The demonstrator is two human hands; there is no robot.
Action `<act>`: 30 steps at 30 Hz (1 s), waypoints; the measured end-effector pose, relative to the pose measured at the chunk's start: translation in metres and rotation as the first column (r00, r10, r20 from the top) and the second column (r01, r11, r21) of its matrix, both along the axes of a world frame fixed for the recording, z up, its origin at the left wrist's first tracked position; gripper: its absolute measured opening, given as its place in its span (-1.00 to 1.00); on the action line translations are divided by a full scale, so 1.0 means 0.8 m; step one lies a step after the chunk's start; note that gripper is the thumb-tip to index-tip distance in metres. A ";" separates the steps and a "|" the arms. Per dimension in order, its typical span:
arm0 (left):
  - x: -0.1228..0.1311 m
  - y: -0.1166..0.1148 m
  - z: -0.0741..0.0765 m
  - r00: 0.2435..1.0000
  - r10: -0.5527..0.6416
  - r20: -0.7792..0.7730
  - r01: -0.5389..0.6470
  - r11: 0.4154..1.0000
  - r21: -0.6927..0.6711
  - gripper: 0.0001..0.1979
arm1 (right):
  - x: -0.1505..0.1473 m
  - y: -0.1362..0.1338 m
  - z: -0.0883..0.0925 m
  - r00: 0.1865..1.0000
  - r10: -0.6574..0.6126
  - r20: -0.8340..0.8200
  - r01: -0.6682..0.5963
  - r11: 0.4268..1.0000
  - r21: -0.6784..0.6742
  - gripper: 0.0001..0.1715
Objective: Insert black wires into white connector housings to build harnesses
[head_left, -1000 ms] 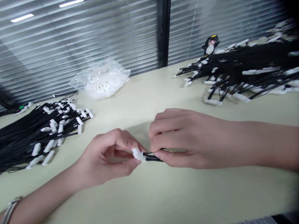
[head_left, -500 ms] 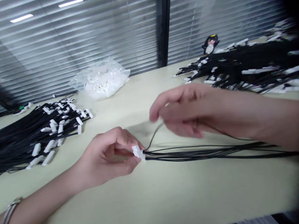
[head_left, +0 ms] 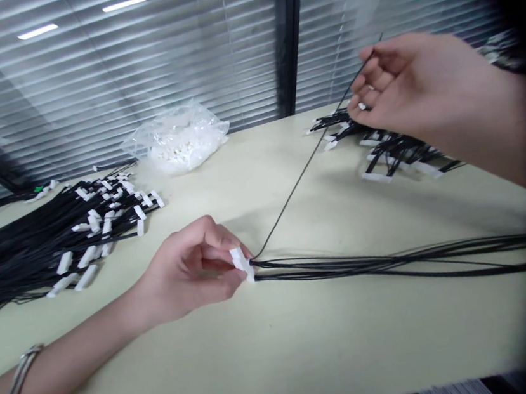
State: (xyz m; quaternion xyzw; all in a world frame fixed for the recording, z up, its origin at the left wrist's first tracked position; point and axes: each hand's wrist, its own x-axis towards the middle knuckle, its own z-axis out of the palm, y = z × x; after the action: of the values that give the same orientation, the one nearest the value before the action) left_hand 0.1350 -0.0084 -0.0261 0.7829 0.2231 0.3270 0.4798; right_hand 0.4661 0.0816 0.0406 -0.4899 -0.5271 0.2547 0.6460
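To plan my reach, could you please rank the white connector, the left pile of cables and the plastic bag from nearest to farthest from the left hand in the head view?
1. White connector: pinched by the left hand, at its fingertips.
2. Pile of cables: on the table, to that hand's left.
3. Plastic bag: farthest, at the back by the blinds.

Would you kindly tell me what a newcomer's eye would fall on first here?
The left hand pinches a white connector at mid-table, and one black wire runs straight up from it to the raised right hand at upper right. The other wires lie flat toward the right, with a left pile and a right pile of black wires behind.
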 end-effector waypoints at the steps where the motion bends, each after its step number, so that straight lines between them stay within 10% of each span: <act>1: 0.000 0.000 0.000 1.000 -0.007 0.002 0.007 1.000 0.001 -0.74 | 0.003 0.002 0.000 0.993 0.028 -0.110 -0.037 0.996 -0.076 -0.43; 4: 0.000 -0.001 0.000 1.000 -0.019 0.013 0.019 1.000 0.001 -0.72 | 0.008 0.001 0.006 0.917 0.059 -0.394 -0.157 0.963 -0.221 -0.45; 9: 0.000 -0.002 0.000 1.000 0.003 0.006 -0.003 1.000 -0.004 -0.74 | -0.017 -0.019 0.010 0.927 0.009 -0.376 -0.021 0.999 -0.028 -0.64; 15: 0.000 -0.002 0.000 1.000 0.010 0.001 -0.010 0.998 -0.068 -0.75 | -0.108 -0.097 -0.016 0.985 0.015 0.173 -0.074 0.937 0.341 -0.85; 21: 0.002 -0.002 0.001 0.999 0.025 0.033 -0.018 0.982 -0.187 -0.75 | -0.138 -0.144 -0.054 0.733 0.262 0.628 -0.450 0.879 0.158 -0.94; 30: 0.003 -0.002 0.001 0.997 0.025 0.069 -0.010 0.978 -0.210 -0.76 | -0.137 -0.133 -0.066 0.638 0.446 0.628 -0.512 0.855 -0.088 -0.88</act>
State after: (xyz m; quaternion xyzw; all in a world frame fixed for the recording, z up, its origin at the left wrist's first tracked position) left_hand 0.1377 -0.0096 -0.0252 0.7139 0.2460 0.3336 0.5644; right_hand 0.3564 -0.0250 -0.0119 -0.3559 -0.8337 0.2124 0.3649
